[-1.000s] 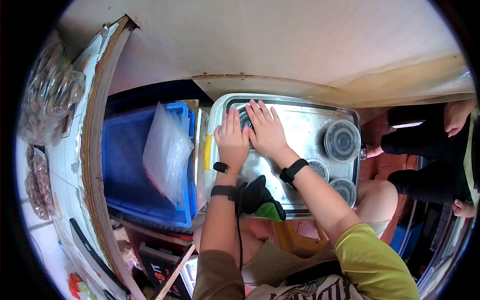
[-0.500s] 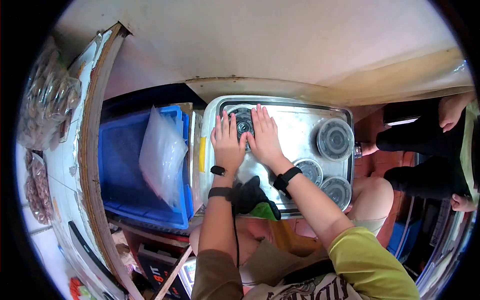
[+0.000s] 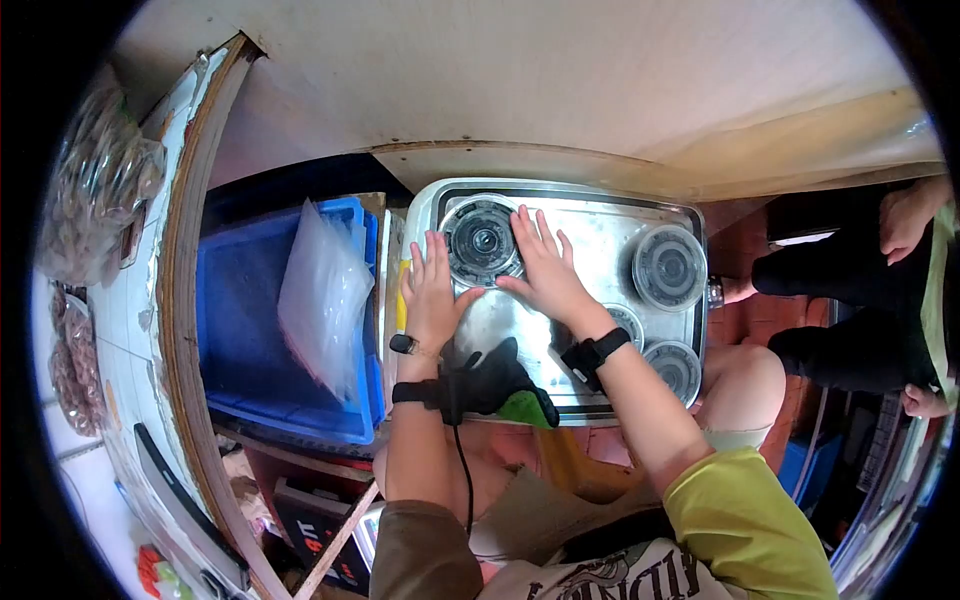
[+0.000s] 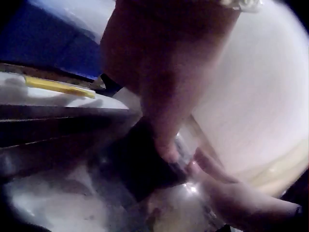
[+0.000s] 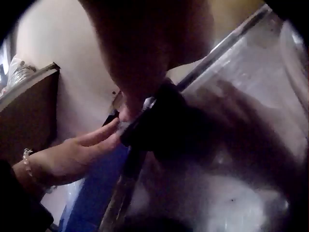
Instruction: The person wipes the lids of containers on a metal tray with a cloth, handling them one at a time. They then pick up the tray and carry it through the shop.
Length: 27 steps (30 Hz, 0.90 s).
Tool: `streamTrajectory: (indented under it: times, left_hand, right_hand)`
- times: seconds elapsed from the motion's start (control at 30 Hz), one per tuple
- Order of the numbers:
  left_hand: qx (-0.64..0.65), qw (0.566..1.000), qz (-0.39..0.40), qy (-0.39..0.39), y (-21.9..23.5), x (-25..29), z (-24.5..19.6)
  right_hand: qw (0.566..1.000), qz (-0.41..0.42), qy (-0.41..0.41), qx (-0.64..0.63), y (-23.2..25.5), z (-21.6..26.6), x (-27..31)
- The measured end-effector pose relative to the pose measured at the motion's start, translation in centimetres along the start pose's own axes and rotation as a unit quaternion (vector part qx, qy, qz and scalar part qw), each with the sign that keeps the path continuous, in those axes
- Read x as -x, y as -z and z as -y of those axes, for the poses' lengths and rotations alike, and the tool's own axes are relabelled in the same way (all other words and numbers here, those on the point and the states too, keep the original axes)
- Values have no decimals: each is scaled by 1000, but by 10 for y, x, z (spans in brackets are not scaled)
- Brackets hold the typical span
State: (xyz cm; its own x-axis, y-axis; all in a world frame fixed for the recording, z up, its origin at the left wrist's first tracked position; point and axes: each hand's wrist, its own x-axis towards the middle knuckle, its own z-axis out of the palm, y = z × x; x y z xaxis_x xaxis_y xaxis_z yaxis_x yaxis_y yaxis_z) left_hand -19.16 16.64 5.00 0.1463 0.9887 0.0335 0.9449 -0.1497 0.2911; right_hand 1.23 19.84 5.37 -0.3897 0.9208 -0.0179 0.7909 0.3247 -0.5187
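Note:
A round clear-lidded container [image 3: 482, 240] with dark contents stands at the back left of the metal tray [image 3: 540, 350]. Around its near side both hands are spread, fingers straight, thumbs pointing toward each other. My left hand [image 3: 432, 305] is at its left front edge, my right hand [image 3: 552, 280] at its right edge. In the left wrist view the left hand [image 4: 164, 87] and the right hand [image 4: 231, 193] are dim and blurred beside the container. The right wrist view shows the right hand [image 5: 149, 53] and the left hand [image 5: 72, 157] close together.
Several lidded containers, one of them at the right [image 3: 668, 267], stand on the tray. A black and green glove [image 3: 505, 385] lies by its near edge. Left is a blue crate [image 3: 240, 320] with plastic bags [image 3: 325, 300]. Another person's hands [image 3: 905, 220] show at right.
Both hands have moved apart and off the lid's top to its sides and front, uncovering the container. The head view has shifted slightly.

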Motion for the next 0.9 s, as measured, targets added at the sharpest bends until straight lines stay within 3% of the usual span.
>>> streamTrajectory:
  times: [0.1, 0.17, 0.3, 0.43, 0.53, 0.6, 0.73, 0.8, 0.9]
  left_hand:
    - [-1, 999, 3, 39, -1, 5, -14]
    - [-64, 993, 60, 78, -5, 12, -28]
    - [-38, 993, 16, 107, -23, 15, -35]
    - [-15, 991, 25, 131, -20, 14, -38]
    - [-36, 991, 17, 124, -12, 23, -53]
    - [-64, 997, 31, 41, -2, 31, -64]
    - [-23, 997, 73, 29, 7, 29, -77]
    - [6, 998, 47, 38, 1, 29, -79]
    - [-62, 997, 35, 23, -15, 33, -72]
  right_hand:
    - [999, -16, 13, 45, -1, 5, 3]
    - [998, -20, -4, 57, -13, 3, 9]
    - [997, -18, 1, 73, -14, 0, 7]
    - [992, 15, -15, 126, 7, 21, -6]
    - [993, -64, 81, 54, 0, 29, -32]
    - [992, -53, 72, 84, -17, 28, -44]
    - [987, -76, 71, 121, -29, 29, -49]
    - [988, -70, 72, 116, -25, 25, -48]
    - [995, -65, 61, 32, 7, 17, -44]
